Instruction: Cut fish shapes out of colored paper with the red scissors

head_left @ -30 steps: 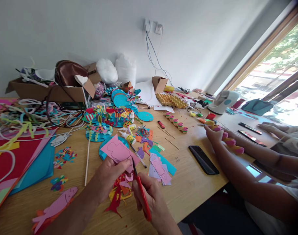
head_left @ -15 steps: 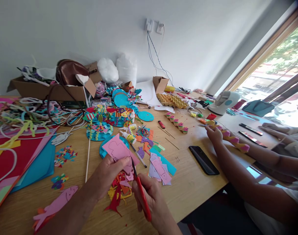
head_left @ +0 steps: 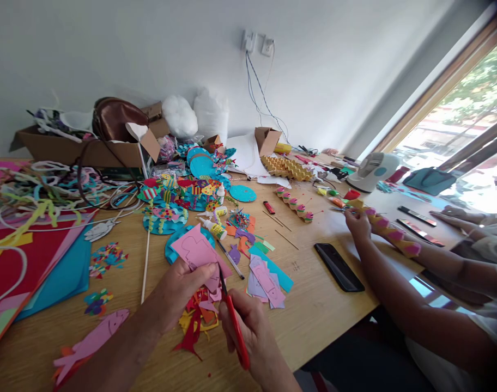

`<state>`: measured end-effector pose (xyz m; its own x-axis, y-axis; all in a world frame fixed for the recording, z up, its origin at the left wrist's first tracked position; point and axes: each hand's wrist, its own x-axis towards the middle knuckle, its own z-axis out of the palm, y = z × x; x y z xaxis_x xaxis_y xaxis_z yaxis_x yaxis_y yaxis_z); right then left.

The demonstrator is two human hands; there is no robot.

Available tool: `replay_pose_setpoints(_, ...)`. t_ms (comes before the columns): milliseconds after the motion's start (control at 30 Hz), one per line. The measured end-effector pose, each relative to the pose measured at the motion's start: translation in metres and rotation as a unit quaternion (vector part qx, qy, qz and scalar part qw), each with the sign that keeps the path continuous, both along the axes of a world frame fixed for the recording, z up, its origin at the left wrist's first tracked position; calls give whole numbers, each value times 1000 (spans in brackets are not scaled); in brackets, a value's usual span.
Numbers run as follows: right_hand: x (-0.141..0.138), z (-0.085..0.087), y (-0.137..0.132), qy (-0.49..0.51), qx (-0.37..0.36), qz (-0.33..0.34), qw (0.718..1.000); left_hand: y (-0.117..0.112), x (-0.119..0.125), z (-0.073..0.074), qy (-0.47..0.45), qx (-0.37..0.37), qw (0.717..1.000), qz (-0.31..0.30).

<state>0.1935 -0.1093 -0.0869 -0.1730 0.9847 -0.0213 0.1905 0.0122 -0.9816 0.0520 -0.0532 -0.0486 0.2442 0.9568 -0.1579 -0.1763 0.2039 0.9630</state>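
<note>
My left hand [head_left: 179,291] pinches a pink foam sheet [head_left: 197,251] with a pencilled outline, held above the wooden table [head_left: 314,310]. My right hand [head_left: 248,326] grips red-handled scissors [head_left: 234,321], whose blades meet the sheet's lower right edge. Under both hands lies a heap of red, yellow and orange foam scraps [head_left: 197,321]. A pink foam fish [head_left: 91,344] lies at the lower left.
Another person's hands [head_left: 358,223] at the right hold a yellow strip with pink caps [head_left: 389,228]. A black phone [head_left: 338,267], glue bottle [head_left: 213,228], wooden stick [head_left: 145,267], blue decorated discs [head_left: 167,215], cardboard boxes [head_left: 85,149] and coloured sheets [head_left: 23,272] crowd the table.
My hands and the pink sheet have barely shifted. The other person has lifted and tilted the yellow strip with pink caps further to the right.
</note>
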Motion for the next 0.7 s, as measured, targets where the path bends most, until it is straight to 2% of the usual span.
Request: replay_pose_setpoints(700,0,5,0,-2,11,-12,1000,-1,1,8,11,-26,999,-34)
